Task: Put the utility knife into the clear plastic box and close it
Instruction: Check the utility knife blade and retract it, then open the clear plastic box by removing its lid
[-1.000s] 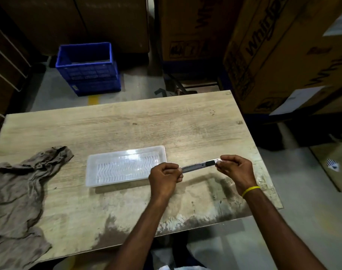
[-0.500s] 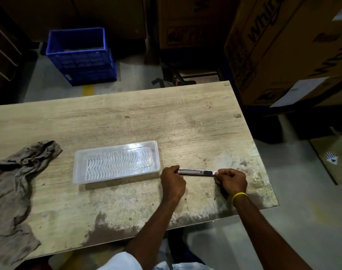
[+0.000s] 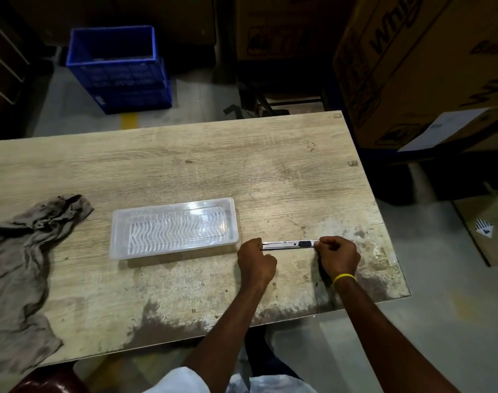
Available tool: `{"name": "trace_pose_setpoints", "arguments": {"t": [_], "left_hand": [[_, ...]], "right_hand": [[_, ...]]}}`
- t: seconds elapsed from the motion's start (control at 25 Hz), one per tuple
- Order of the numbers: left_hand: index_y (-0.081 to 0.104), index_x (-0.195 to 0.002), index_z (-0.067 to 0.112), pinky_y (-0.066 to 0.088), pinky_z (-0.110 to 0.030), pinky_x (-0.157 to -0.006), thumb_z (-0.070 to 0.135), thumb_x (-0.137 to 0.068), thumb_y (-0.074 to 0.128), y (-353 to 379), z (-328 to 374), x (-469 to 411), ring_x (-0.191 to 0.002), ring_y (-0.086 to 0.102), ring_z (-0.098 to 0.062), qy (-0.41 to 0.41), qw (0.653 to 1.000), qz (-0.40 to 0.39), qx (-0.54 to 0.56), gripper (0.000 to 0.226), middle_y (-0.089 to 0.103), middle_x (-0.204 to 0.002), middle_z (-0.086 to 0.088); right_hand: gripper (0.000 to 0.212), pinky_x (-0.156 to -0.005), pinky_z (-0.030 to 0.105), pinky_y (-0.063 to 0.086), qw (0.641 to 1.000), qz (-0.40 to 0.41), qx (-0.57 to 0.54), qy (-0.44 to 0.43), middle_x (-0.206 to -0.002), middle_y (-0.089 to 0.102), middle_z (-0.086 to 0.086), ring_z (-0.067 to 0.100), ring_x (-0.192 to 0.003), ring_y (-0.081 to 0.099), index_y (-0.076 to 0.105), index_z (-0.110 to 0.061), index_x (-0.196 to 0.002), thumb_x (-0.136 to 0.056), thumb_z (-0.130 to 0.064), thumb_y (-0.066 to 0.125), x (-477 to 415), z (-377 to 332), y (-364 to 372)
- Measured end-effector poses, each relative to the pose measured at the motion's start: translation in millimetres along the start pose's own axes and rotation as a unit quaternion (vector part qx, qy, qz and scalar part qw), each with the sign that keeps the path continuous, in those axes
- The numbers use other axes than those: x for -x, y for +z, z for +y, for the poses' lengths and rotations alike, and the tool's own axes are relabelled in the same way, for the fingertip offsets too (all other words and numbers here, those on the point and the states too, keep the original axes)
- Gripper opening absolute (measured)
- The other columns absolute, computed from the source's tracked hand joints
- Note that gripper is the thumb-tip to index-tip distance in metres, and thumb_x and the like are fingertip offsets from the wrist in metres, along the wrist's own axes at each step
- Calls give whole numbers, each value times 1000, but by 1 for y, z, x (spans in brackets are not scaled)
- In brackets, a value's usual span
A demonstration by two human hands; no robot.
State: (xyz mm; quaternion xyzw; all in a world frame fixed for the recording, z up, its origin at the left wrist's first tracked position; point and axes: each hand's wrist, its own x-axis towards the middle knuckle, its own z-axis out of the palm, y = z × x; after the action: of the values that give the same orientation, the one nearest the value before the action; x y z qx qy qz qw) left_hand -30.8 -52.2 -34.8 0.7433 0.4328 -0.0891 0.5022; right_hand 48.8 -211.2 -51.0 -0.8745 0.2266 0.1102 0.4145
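A slim silver utility knife point(image 3: 287, 244) with a black slider lies lengthwise on the wooden table point(image 3: 242, 165), just right of the clear plastic box point(image 3: 174, 228). My left hand point(image 3: 256, 260) grips the knife's left end and my right hand point(image 3: 338, 255), with a yellow band on its wrist, pinches its right end. The box sits flat with its lid on, its wavy ribbed surface showing through. Neither hand touches the box.
A crumpled grey-brown cloth point(image 3: 21, 251) covers the table's left part. Behind the table a blue plastic crate point(image 3: 117, 69) stands on the floor. Large cardboard cartons point(image 3: 426, 66) rise at the right. The table's right edge lies close to my right hand.
Both hands have lowered the knife from above the table down onto its surface beside the box. Over the last half second they have stayed put.
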Motion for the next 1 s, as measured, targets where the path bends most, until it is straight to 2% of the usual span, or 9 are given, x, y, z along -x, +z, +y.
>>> {"name": "trace_pose_setpoints", "arguments": {"t": [0.12,0.24,0.32,0.44,0.52,0.6,0.68,0.8,1.0], "left_hand": [[69,-125,11,53,-28,-94,11,-82,76,-23,-1,7,-104,70,-17,16,999,-37,13,44,72,-118,0],[77,-106,21,58,-24,-76,18,-81,82,-76,-8,18,-75,70,1,123,991,-50,35,25,78,-100,8],[78,-96,20,55,-21,-71,22,-77,85,-126,-15,15,-74,70,-1,212,977,-15,5,20,77,-90,10],[68,-125,20,47,-34,-102,47,-59,93,-204,-28,-20,-117,63,-20,257,955,85,-123,75,69,-127,-1],[40,-153,19,24,-48,-121,68,-43,90,-247,-42,-51,-150,33,-32,208,929,59,-299,130,39,-162,-6],[14,-162,19,5,-53,-125,75,-36,87,-271,-57,-75,-158,4,-34,186,892,-6,-412,156,9,-172,-6],[11,-162,15,2,-53,-125,77,-41,85,-279,-70,-87,-158,4,-34,212,882,-41,-419,155,10,-171,-8],[30,-157,10,19,-53,-124,87,-40,70,-281,-83,-93,-148,34,-37,258,874,-25,-410,145,38,-159,-14],[28,-156,27,37,-61,-107,86,-34,73,-270,-92,-74,-140,32,-30,208,902,-1,-378,143,35,-151,-4]], "right_hand": [[14,-88,28,50,999,24,16,-17,-87,76,9,28,-89,70,76,-13,-90,-78,-18,80,8,-9,1],[6,-79,31,55,994,10,-9,-110,-83,74,3,13,-75,69,74,-14,-86,-81,-17,77,31,-34,14],[7,-72,29,57,986,-79,-25,-141,-80,74,2,-1,-66,68,74,-13,-84,-81,-18,79,55,-56,34],[27,-72,40,63,970,-226,-45,-70,-74,76,5,14,-66,75,74,-15,-83,-71,-36,86,87,-80,73],[45,-73,44,63,969,-243,-26,-31,-68,77,3,20,-66,76,74,-16,-80,-57,-51,89,101,-92,94],[48,-72,45,63,973,-229,-14,-11,-62,75,5,22,-62,76,74,-13,-79,-53,-49,91,108,-101,104],[36,-70,47,64,973,-230,-19,12,-59,72,9,28,-59,74,73,-9,-73,-58,-35,94,111,-106,107],[32,-76,51,62,973,-232,24,4,-52,69,5,36,-64,75,68,-16,-44,-55,-29,95,112,-110,109],[36,-76,48,63,977,-206,58,-2,-54,71,4,27,-60,73,70,-11,-51,-43,-34,98,97,-121,113]]}}
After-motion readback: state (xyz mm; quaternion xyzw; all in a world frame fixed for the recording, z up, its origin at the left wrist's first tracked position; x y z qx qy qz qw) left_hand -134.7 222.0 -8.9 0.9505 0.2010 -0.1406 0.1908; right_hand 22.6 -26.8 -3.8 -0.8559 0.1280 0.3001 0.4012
